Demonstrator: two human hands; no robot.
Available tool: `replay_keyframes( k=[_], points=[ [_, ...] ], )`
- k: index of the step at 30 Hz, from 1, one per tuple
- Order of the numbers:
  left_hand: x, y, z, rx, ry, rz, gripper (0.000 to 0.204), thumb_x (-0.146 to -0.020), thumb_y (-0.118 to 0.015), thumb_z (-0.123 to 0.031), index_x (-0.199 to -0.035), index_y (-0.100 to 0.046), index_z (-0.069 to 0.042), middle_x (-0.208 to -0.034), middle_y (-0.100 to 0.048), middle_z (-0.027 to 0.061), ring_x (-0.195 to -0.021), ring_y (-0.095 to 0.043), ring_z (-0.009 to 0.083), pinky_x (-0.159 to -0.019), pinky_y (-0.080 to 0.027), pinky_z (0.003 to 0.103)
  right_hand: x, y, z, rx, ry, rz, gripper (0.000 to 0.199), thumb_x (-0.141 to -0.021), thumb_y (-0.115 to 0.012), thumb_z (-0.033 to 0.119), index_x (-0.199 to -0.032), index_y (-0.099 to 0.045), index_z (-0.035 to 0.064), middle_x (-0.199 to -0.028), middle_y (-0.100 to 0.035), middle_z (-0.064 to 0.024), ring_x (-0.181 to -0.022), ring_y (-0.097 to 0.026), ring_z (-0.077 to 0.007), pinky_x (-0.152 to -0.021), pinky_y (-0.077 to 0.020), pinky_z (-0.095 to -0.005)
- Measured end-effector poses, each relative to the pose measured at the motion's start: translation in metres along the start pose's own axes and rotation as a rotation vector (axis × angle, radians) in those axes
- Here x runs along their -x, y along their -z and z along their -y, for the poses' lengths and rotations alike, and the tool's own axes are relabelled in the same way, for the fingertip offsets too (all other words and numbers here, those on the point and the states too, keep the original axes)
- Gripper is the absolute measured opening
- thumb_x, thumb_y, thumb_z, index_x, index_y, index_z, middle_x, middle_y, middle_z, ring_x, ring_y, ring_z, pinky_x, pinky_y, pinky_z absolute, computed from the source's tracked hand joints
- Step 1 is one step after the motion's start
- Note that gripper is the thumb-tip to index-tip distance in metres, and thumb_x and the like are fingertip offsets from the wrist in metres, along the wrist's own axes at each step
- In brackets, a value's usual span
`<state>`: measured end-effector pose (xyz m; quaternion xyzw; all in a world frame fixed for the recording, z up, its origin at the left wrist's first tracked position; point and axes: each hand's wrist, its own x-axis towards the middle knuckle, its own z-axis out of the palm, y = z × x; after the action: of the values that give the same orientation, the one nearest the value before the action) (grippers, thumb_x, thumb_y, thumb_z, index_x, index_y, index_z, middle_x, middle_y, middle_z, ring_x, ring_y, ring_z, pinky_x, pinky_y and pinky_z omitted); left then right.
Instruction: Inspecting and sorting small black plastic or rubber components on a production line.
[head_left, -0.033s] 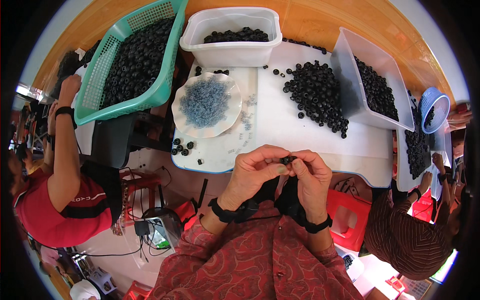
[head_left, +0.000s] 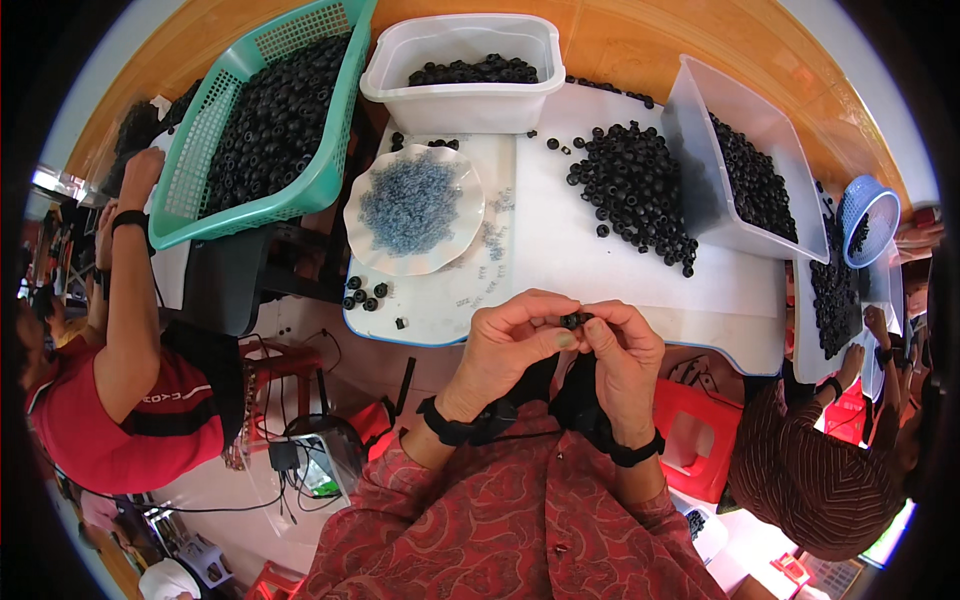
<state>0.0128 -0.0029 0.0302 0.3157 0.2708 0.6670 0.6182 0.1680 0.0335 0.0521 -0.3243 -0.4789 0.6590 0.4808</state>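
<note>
My left hand (head_left: 510, 345) and my right hand (head_left: 625, 350) meet just above the near edge of the white table (head_left: 560, 250). Together their fingertips pinch one small black ring (head_left: 572, 320); the thumbs and forefingers hide most of it. Both wrists wear black bands. A loose pile of the same black rings (head_left: 635, 190) lies on the table beyond my right hand. Beyond my left hand stands a scalloped white plate (head_left: 357, 215) heaped with tiny grey-blue pieces. A few stray black rings (head_left: 362, 295) lie at the table's near left corner.
At the back stand a white tub (head_left: 462, 95), a teal basket (head_left: 320, 185) and a clear bin (head_left: 690, 150), all holding black rings. A small blue basket (head_left: 865, 205) is far right. A person in red (head_left: 110, 400) works at left, another in stripes (head_left: 810, 470) at right. A red stool (head_left: 700, 440) stands below.
</note>
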Motion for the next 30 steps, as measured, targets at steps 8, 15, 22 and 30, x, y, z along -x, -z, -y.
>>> replay_keyframes(
  k=[8,15,22,30],
  points=[
    [0.004,-0.015,-0.013,-0.204,0.003,-0.072,0.033,-0.086,-0.067,0.011,-0.118,-0.065,0.003,-0.108,-0.065,0.0077,-0.095,-0.063,0.0119,-0.083,-0.054,0.025,0.004,0.0,0.0,0.025,0.002,-0.035,0.013,-0.094,-0.064,0.001,-0.107,-0.067,-0.0022,-0.094,-0.069,-0.0042,-0.079,-0.061,-0.0069,-0.073,-0.0497,-0.0194],
    [0.005,-0.014,-0.014,-0.328,-0.044,-0.07,0.032,-0.086,-0.068,0.011,-0.117,-0.065,0.003,-0.105,-0.065,0.0063,-0.093,-0.063,0.0112,-0.082,-0.055,0.024,0.005,0.002,0.002,0.092,0.002,-0.017,0.013,-0.094,-0.065,0.002,-0.106,-0.068,-0.0018,-0.094,-0.069,-0.0033,-0.08,-0.062,-0.0063,-0.073,-0.0504,-0.0191],
    [0.006,-0.014,-0.017,-0.467,-0.047,-0.068,0.03,-0.085,-0.069,0.01,-0.114,-0.066,0.005,-0.104,-0.065,0.0074,-0.09,-0.066,0.0125,-0.079,-0.056,0.024,0.005,0.005,0.005,0.098,-0.02,0.003,0.013,-0.093,-0.067,0.002,-0.105,-0.068,-0.0023,-0.094,-0.07,-0.0038,-0.079,-0.062,-0.006,-0.072,-0.0508,-0.0189],
    [0.006,-0.002,-0.008,-0.23,0.011,-0.038,0.026,-0.088,-0.067,0.007,-0.113,-0.066,0.003,-0.099,-0.069,0.0067,-0.088,-0.067,0.011,-0.079,-0.056,0.023,0.007,0.003,0.009,0.063,-0.052,0.006,0.014,-0.092,-0.067,0.001,-0.106,-0.068,-0.002,-0.091,-0.069,-0.003,-0.076,-0.063,-0.006,-0.07,-0.051,-0.0183]
  ],
)
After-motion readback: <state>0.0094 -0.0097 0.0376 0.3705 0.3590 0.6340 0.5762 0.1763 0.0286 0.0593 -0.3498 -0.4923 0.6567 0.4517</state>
